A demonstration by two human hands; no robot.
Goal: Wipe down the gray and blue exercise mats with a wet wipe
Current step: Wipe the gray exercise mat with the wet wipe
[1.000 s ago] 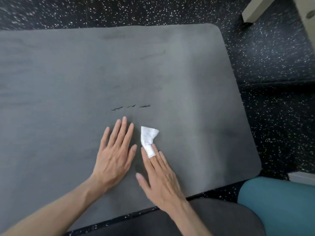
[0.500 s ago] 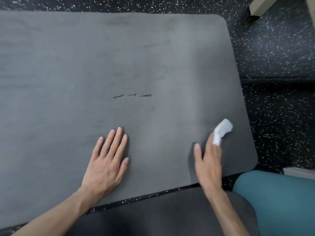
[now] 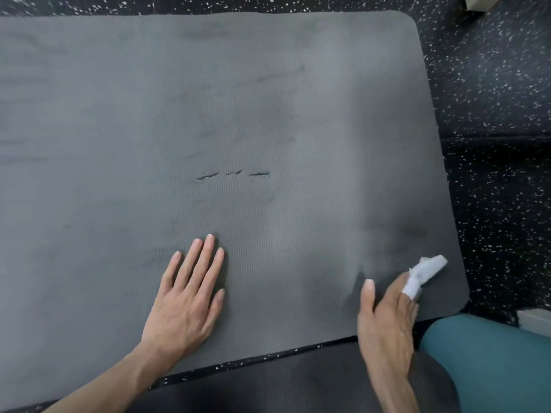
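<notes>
A large gray exercise mat [image 3: 149, 114] lies flat and fills most of the view, with three small tears near its middle. My left hand [image 3: 187, 296] rests flat on the mat near its front edge, fingers straight. My right hand [image 3: 387, 317] is near the mat's front right corner and presses a crumpled white wet wipe [image 3: 426, 271] under its fingertips against the mat. A blue mat [image 3: 492, 362] shows as a rounded shape at the lower right.
Black speckled rubber floor [image 3: 492, 114] surrounds the mat at the top and right. A darker gray mat [image 3: 283, 383] lies along the bottom edge, under my arms. Pale objects show at the top right corner [image 3: 477, 3] and at the right edge [image 3: 533, 320].
My right hand has swept the wipe from the middle of the mat, beside my left hand, to the front right corner. My left hand has stayed flat in place.
</notes>
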